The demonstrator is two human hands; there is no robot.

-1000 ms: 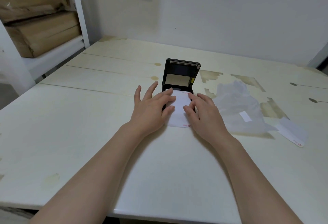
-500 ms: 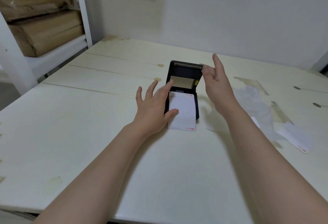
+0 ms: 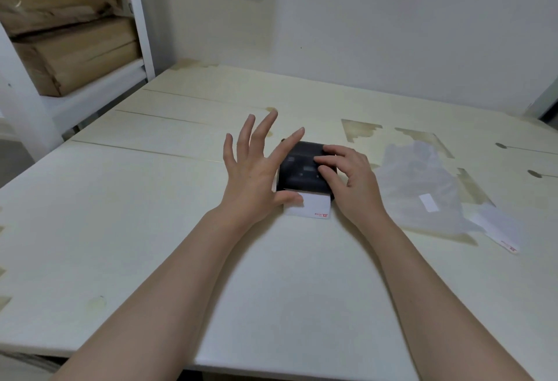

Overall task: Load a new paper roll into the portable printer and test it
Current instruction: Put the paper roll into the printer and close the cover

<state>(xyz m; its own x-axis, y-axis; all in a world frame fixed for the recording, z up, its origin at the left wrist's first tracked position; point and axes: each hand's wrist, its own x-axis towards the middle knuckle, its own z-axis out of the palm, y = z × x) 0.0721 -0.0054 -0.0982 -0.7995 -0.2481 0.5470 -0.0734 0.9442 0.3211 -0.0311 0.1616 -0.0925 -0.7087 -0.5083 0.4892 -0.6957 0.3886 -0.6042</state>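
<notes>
— Black printer (image 3: 303,171) sits mid-table (image 3: 151,229), lid down, white paper (image 3: 312,208) sticking out its near side.

— Your right hand (image 3: 350,180) presses its lid, fingers bent. Your left hand (image 3: 256,169) is spread wide, thumb on the paper.

Pale cream desk (image 3: 151,229) of joined boards, marked with brownish patches where the finish is worn, set against a white wall. Near the centre, a black portable printer (image 3: 302,169) lying flat with lid down; a white paper strip (image 3: 314,207) with red print emerging from its near edge and resting on the surface. To the right, well apart from the printer, a crumpled clear plastic wrapper (image 3: 422,187) bearing a small white label. Just beside the wrapper's near-right edge, a loose white paper slip (image 3: 498,228) with red print. At far left, a white shelf (image 3: 90,94) carrying stacked brown paper-wrapped packages (image 3: 69,57).
</notes>
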